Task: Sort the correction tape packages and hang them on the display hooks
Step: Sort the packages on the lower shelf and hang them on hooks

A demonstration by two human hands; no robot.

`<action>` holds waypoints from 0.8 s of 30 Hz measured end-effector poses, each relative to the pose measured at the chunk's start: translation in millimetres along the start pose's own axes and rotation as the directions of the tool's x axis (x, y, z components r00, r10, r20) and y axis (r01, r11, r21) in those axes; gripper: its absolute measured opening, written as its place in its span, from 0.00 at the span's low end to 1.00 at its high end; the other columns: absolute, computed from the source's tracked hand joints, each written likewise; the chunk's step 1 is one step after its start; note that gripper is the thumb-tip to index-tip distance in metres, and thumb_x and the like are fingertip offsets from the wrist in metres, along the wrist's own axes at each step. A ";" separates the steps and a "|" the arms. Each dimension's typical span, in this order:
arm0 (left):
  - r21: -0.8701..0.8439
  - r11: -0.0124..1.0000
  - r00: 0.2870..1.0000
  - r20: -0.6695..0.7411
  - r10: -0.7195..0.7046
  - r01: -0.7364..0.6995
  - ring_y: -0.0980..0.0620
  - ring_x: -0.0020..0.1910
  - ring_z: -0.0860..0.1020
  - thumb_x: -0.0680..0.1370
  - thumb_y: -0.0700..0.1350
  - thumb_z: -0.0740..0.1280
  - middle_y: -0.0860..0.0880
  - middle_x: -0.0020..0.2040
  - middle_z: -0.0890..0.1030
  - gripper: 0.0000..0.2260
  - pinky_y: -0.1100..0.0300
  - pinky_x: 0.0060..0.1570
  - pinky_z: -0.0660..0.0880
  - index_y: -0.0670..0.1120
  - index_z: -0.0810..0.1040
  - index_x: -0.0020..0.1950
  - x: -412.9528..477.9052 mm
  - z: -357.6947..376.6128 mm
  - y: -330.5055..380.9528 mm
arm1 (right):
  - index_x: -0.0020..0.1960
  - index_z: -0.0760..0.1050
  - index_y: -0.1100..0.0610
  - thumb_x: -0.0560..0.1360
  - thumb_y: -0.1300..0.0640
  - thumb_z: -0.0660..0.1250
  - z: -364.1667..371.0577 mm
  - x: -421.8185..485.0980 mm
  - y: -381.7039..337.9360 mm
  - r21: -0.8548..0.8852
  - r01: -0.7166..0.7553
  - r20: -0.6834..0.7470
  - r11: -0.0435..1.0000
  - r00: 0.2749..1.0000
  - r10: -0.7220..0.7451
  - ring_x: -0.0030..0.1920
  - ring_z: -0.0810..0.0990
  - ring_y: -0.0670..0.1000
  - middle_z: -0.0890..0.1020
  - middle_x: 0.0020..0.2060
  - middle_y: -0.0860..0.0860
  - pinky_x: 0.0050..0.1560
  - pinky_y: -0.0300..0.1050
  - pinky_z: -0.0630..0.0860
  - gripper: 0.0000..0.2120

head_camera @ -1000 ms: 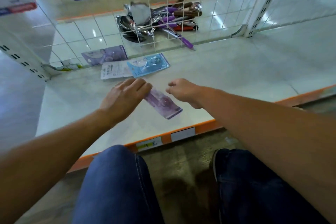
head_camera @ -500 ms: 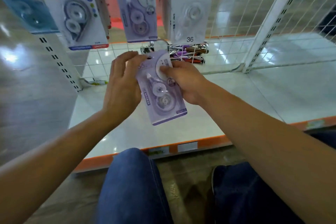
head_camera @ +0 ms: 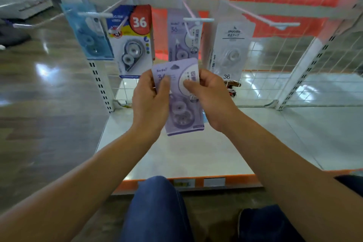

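Observation:
A purple correction tape package [head_camera: 181,112] is upright in front of me, held by both hands. My left hand [head_camera: 150,102] grips its left edge and my right hand [head_camera: 209,97] grips its right edge near the top. Just behind and above it a matching purple package [head_camera: 183,42] hangs on a display hook [head_camera: 197,19]. Further packages hang on hooks: a blue one [head_camera: 89,33] at the left, a white, yellow and red one marked 36 [head_camera: 132,43], and a white one [head_camera: 231,49] to the right.
An empty hook [head_camera: 282,24] sticks out at the upper right. A white shelf [head_camera: 196,155] with an orange front edge lies below, backed by wire mesh [head_camera: 275,60]. A slotted upright [head_camera: 99,84] stands at the left. My knees in blue jeans [head_camera: 157,208] are at the bottom.
The view has tilted up from the shelf to the hooks. Both hands have lifted the purple package from the shelf and raised it to just below the hanging purple package.

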State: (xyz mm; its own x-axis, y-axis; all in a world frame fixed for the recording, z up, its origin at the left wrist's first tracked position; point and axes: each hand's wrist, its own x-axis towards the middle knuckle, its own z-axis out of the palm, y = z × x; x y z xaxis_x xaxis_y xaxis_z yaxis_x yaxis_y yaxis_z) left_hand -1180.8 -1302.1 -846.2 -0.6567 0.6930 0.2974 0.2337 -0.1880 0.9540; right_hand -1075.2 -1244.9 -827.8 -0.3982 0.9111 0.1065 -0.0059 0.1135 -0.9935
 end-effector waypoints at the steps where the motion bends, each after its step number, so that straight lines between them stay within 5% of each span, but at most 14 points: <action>1: -0.009 1.000 1.000 -0.011 0.002 -0.003 0.60 0.34 0.76 0.79 0.46 0.64 0.55 0.38 0.78 0.05 0.62 0.36 0.73 0.45 0.76 0.52 2.5 0.8 4.2 | 0.45 0.77 0.55 0.76 0.66 0.65 0.3 -1.5 -4.9 0.004 0.020 -0.003 1.000 1.000 -0.020 0.44 0.82 0.53 0.83 0.44 0.56 0.51 0.53 0.79 0.08; 5: -0.068 0.998 1.000 0.003 0.013 -0.013 0.47 0.41 0.80 0.78 0.45 0.65 0.48 0.42 0.81 0.03 0.42 0.47 0.79 0.52 0.76 0.46 5.9 4.2 20.3 | 0.43 0.78 0.56 0.77 0.59 0.65 2.1 -4.4 -19.3 -0.005 0.123 -0.063 0.992 0.990 -0.123 0.41 0.81 0.58 0.82 0.44 0.63 0.48 0.55 0.79 0.05; 14: -0.121 0.987 0.992 0.055 0.116 -0.108 0.38 0.46 0.80 0.79 0.45 0.65 0.42 0.45 0.82 0.02 0.39 0.46 0.78 0.50 0.75 0.46 16.2 10.0 41.2 | 0.49 0.75 0.69 0.77 0.59 0.65 -2.9 6.7 -27.9 0.040 0.169 -0.170 0.985 0.972 -0.160 0.43 0.78 0.56 0.78 0.49 0.71 0.50 0.61 0.77 0.11; 17: -0.127 0.983 0.988 0.072 0.139 -0.130 0.39 0.47 0.80 0.78 0.46 0.65 0.43 0.45 0.82 0.02 0.40 0.47 0.78 0.49 0.76 0.47 21.5 14.7 41.4 | 0.49 0.77 0.65 0.78 0.59 0.65 -5.5 10.7 -29.0 0.059 0.172 -0.189 0.983 0.969 -0.159 0.47 0.80 0.64 0.79 0.50 0.69 0.52 0.60 0.78 0.08; 21: -0.116 0.987 0.991 0.071 0.116 -0.107 0.42 0.46 0.80 0.79 0.45 0.65 0.45 0.46 0.82 0.02 0.41 0.47 0.78 0.51 0.76 0.46 29.0 21.4 37.9 | 0.47 0.78 0.57 0.78 0.60 0.64 -6.2 17.9 -27.7 0.082 0.187 -0.183 0.979 0.968 -0.169 0.48 0.82 0.59 0.81 0.49 0.65 0.53 0.54 0.80 0.04; 24: -0.112 0.988 0.991 0.072 0.115 -0.106 0.41 0.46 0.81 0.78 0.47 0.65 0.45 0.46 0.83 0.02 0.40 0.47 0.79 0.52 0.76 0.46 35.9 24.0 34.8 | 0.45 0.78 0.56 0.78 0.60 0.64 -5.8 25.2 -25.7 0.071 0.206 -0.190 0.976 0.963 -0.190 0.48 0.81 0.64 0.80 0.49 0.67 0.52 0.56 0.79 0.05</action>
State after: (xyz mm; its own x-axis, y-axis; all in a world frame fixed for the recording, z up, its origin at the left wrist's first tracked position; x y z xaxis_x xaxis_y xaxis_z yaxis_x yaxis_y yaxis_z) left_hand -1179.1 -1267.1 -803.2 -0.5721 0.7152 0.4014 0.2203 -0.3375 0.9152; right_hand -1079.8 -1222.6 -799.3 -0.2083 0.9313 0.2988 -0.1528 0.2707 -0.9504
